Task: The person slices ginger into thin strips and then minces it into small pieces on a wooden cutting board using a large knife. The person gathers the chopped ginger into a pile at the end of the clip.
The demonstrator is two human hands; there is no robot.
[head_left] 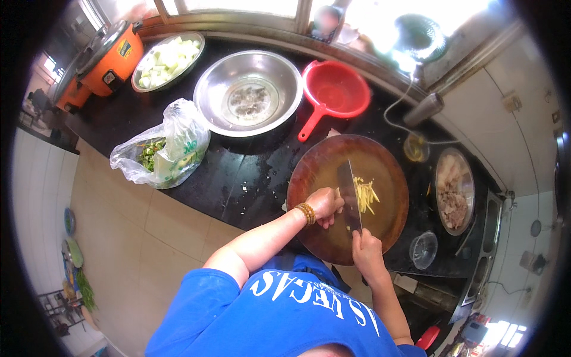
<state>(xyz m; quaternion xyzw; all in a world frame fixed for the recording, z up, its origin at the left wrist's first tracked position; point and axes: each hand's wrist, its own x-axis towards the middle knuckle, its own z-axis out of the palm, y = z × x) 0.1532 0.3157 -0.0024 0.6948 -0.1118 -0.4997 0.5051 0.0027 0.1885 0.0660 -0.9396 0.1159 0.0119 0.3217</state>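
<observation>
A round wooden chopping board lies on the dark counter before me. My right hand is closed around the handle of a cleaver, whose broad blade points away from me over the board. Pale yellow cut strips lie just right of the blade. On the blade's left side, my left hand, with a beaded bracelet at its wrist, has its fingers curled close to the blade. A small pale piece shows at its fingertips, partly hidden by the hand and blade.
Beyond the board stand a red plastic strainer and a steel basin. Leftward are a plastic bag of greens, a bowl of pale chunks and an orange cooker. At right are a bowl of meat and a clear bowl.
</observation>
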